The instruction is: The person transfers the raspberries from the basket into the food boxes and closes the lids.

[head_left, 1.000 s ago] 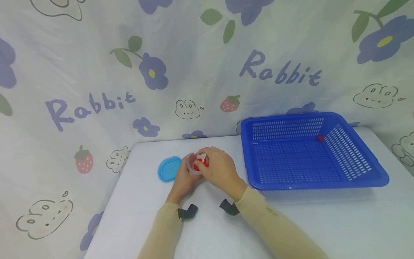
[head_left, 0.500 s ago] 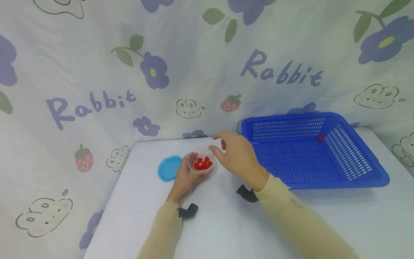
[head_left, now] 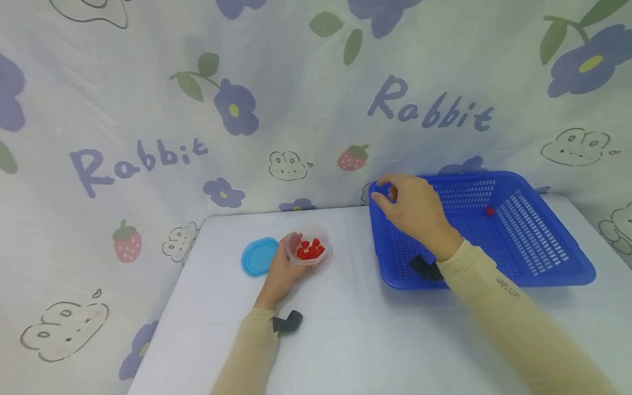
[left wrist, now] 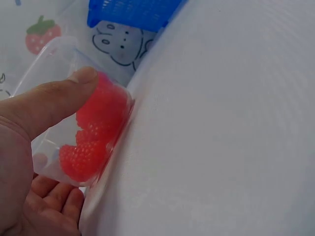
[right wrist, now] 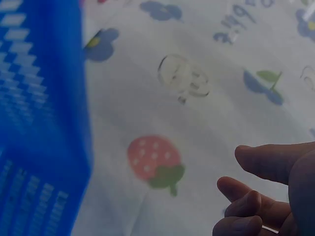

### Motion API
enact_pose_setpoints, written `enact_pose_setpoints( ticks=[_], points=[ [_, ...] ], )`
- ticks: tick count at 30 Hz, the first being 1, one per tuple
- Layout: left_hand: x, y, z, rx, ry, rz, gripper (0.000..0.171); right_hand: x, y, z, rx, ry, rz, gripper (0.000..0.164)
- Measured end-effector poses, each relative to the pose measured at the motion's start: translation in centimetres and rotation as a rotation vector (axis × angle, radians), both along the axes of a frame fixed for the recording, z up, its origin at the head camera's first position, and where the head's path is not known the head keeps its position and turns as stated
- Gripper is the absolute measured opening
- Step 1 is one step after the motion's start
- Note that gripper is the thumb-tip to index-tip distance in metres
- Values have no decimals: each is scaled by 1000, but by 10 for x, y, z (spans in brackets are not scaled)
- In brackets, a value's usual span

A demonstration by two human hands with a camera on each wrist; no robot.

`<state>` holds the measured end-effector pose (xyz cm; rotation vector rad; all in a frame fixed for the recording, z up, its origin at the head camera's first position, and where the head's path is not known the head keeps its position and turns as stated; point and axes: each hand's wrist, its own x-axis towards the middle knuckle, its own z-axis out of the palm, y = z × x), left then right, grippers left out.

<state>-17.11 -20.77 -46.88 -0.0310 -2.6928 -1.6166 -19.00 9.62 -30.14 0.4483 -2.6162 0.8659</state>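
My left hand (head_left: 280,277) grips a small clear plastic container (head_left: 326,241) with its lid off. Several red toy-like raspberries (left wrist: 83,160) lie in it; the left wrist view shows them through the wall, with my thumb pressed along the side. My right hand (head_left: 419,211) is over the left part of the blue plastic basket (head_left: 548,241), thumb and forefinger apart. In the right wrist view its fingers (right wrist: 246,204) hold nothing. One raspberry (head_left: 489,211) lies in the basket's far right part.
A light-blue lid (head_left: 259,257) lies on the white table (head_left: 326,351) just left of the container. The basket takes up the right side of the table. Behind everything hangs a printed curtain (head_left: 296,109) with flowers, strawberries and rabbits.
My right hand has left the container and moved right and away to over the basket. The raspberries in the container have come into view. My left hand and the container have hardly moved.
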Motion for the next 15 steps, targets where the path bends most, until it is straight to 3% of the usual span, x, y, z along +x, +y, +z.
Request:
enact_pose_setpoints(
  ticks=[15],
  points=[
    [0, -2, -3, 13, 9, -2, 95, -28, 71, -14, 102, -117, -137, 31]
  ],
)
